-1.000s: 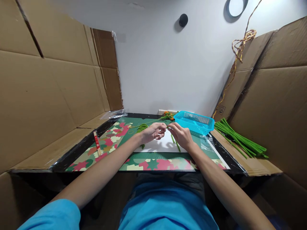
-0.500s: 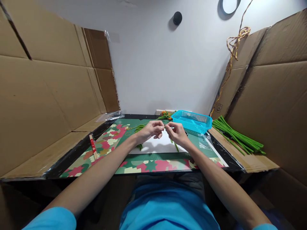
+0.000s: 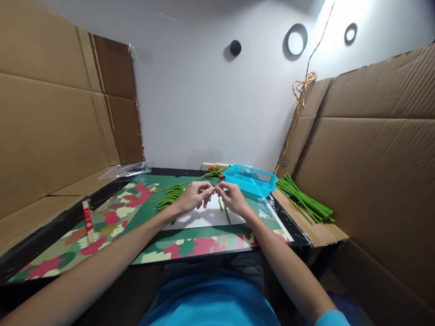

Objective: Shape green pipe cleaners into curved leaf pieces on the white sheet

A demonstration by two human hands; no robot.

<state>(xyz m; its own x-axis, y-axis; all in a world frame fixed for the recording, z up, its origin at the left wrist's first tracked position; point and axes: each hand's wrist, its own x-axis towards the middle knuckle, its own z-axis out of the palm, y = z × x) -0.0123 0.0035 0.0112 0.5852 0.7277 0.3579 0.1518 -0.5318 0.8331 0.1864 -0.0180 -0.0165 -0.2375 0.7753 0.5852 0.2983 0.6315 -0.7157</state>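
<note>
My left hand (image 3: 194, 196) and my right hand (image 3: 231, 197) meet fingertip to fingertip above a white sheet (image 3: 204, 217) on the table. Both pinch a thin green pipe-cleaner piece (image 3: 222, 206) that hangs down between them onto the sheet. A small pile of bent green pieces (image 3: 170, 198) lies just left of my left hand. A long thin stem runs from my fingers toward an orange and green flower-like bundle (image 3: 215, 170) at the table's back edge.
A turquoise plastic basket (image 3: 250, 180) stands behind my right hand. A bundle of long green pipe cleaners (image 3: 303, 203) lies on cardboard at the right. A wrapped pair of chopsticks (image 3: 88, 220) rests at left on the camouflage-patterned mat (image 3: 112, 217). Cardboard walls enclose both sides.
The camera has turned right and tipped up, so everything has slid left in view. My hands stay pinched together over the white sheet, fingers shifting slightly.
</note>
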